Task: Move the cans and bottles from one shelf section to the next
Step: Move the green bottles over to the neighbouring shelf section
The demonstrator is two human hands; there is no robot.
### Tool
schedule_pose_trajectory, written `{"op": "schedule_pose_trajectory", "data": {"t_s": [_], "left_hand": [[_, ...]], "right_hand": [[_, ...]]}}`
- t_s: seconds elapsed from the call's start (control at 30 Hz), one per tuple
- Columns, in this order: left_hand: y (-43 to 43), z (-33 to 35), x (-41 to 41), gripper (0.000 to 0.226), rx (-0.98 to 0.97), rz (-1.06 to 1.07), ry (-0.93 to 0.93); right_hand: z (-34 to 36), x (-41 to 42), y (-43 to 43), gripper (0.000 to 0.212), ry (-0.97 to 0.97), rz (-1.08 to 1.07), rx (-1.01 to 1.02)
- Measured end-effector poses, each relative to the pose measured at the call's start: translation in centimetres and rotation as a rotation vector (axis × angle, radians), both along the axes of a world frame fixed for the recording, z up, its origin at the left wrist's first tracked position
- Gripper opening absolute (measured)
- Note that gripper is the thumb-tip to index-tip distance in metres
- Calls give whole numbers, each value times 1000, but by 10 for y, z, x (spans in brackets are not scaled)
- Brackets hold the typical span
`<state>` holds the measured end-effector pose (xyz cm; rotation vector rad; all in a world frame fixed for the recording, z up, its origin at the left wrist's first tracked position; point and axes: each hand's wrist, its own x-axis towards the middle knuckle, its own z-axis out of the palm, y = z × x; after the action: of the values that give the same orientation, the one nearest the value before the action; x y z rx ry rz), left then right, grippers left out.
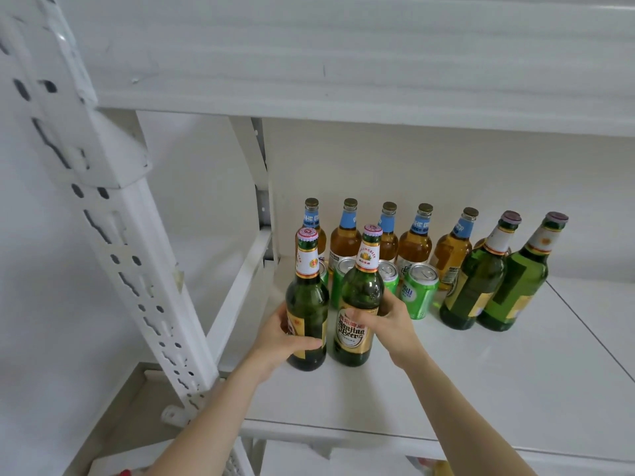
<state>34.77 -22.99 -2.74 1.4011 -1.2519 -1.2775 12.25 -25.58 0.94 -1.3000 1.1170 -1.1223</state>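
Two green beer bottles stand upright at the front left of the white shelf point(446, 389). My left hand point(281, 338) grips the left green bottle point(307, 304) round its lower body. My right hand point(385, 324) grips the right green bottle point(359, 304) with the gold label. Behind them stand several green cans point(417, 290) and a back row of several amber bottles point(345, 240) with blue neck labels. Two more green bottles point(481, 280) stand at the right of the group.
A white perforated upright post point(113, 242) rises at the left, dividing this section from the one to its left. The shelf above point(343, 104) overhangs the bottles. A side rail point(240, 290) runs along the shelf's left edge. A seam crosses the shelf at the right.
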Motion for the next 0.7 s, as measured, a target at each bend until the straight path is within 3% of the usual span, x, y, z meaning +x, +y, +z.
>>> {"op": "schedule_pose_trajectory", "data": {"t_s": [0.33, 0.5, 0.7], "left_hand": [[62, 11, -7, 72, 48, 50, 194], [102, 11, -10, 48, 106, 67, 206], [151, 21, -19, 59, 112, 46, 192]], "right_hand": [[10, -3, 49, 24, -154, -115, 174], [21, -9, 87, 23, -181, -138, 190], [26, -21, 143, 20, -130, -147, 160]]}}
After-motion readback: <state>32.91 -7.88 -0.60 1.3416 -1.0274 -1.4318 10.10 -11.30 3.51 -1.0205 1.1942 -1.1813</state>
